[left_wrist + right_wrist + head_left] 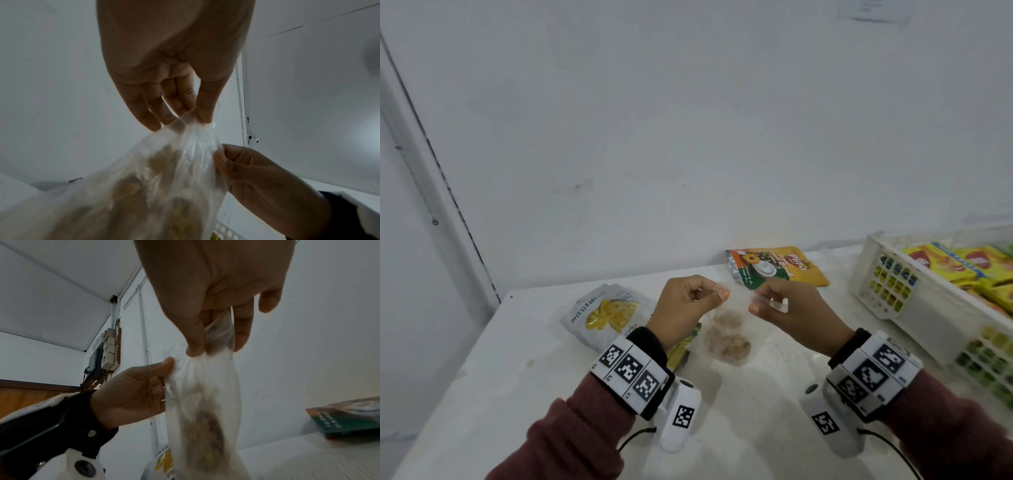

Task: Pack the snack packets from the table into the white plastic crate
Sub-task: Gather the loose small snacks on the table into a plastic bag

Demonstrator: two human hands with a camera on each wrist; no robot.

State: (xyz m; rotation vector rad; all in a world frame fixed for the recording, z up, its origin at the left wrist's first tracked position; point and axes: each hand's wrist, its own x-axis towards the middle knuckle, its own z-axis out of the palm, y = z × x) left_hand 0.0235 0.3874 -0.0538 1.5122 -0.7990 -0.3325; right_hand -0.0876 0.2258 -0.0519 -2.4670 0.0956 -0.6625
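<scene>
A clear plastic snack packet (727,337) with brown pieces inside hangs above the table, held at its top edge by both hands. My left hand (690,301) pinches the top left corner; the left wrist view shows that hand (185,112) with thumb and fingertips on the clear packet (156,186). My right hand (784,305) pinches the top right corner, and the right wrist view shows the same hand (209,344) gripping the clear packet (203,410). The white plastic crate (914,308) stands at the right, holding yellow packets (962,267).
A white pouch with yellow fruit art (606,313) lies on the white table (517,394) left of my hands. A yellow and green packet (774,269) lies by the back wall. Another yellowish packet (685,346) sits under my left wrist.
</scene>
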